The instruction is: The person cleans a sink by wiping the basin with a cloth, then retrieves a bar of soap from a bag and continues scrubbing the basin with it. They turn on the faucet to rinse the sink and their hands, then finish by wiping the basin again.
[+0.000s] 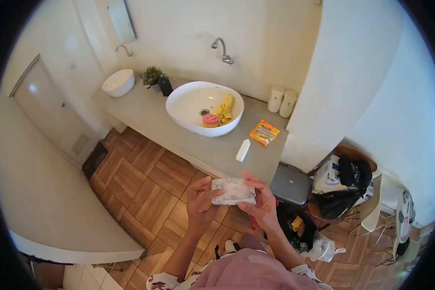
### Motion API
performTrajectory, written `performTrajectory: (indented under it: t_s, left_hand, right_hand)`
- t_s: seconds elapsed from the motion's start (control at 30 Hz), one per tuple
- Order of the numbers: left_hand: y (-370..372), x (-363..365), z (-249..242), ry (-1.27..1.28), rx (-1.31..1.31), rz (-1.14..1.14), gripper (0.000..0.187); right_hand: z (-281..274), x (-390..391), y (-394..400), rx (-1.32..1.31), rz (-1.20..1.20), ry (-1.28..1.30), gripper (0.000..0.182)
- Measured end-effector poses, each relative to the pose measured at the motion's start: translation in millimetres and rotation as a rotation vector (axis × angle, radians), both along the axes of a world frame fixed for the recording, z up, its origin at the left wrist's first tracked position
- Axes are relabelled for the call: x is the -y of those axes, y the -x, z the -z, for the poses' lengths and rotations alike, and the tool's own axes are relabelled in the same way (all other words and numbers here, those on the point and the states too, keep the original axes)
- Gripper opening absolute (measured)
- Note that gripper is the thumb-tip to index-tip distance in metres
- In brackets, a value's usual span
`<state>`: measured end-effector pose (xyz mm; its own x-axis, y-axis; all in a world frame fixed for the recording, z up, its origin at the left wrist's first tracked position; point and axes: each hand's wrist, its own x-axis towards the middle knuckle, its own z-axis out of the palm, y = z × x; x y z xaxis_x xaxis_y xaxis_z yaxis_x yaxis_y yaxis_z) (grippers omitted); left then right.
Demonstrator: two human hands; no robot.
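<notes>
In front of my body I hold a whitish, speckled rectangular block (233, 192); I cannot make out exactly what it is. My right hand (262, 202) grips its right end between thumb and fingers. At the other end, my left hand (201, 204) has its fingers bent against the left side and front face. Beyond it, on the counter (212, 153), lie a slim white oblong object (243, 150) and an orange-yellow packet (265, 132). A white basin (183, 101) holds a pink smiley sponge (210, 120) and a crumpled yellow cloth (224, 110).
A wall faucet (222, 50) juts above the basin. Two white containers (282, 101) stand against the wall. Left along the counter are a potted plant (152, 76), a dark bottle (165, 85) and a smaller basin (119, 83). A grey bin (291, 183) and loaded chair (340, 183) stand right.
</notes>
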<state>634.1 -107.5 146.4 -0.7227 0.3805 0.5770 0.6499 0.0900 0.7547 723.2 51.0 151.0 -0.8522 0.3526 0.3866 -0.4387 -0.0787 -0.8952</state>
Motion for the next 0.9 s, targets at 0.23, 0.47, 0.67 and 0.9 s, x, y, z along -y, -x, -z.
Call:
performTrajectory:
  t_s: [0.23,0.47,0.67,0.9]
  left_hand:
    - [48.6,21.0,25.8,0.072,-0.396,-0.279,0.053]
    - [136.3,13.4,54.0,0.297,-0.432,-0.296,0.048]
    - [236.5,-10.5,60.3,0.284,-0.153,-0.060,0.042]
    - [358.3,-23.8,67.5,0.252,0.101,-0.193,0.032]
  right_hand:
    - [28.4,35.8,78.3,0.116,-0.073,0.526,0.072]
    - [69.8,40.9,193.2,0.172,-0.318,1.027,0.063]
    - [76.4,-2.6,319.9,0.199,-0.254,0.911,0.061]
    - [84.5,-69.2,423.4,0.166,-0.203,1.141,0.054]
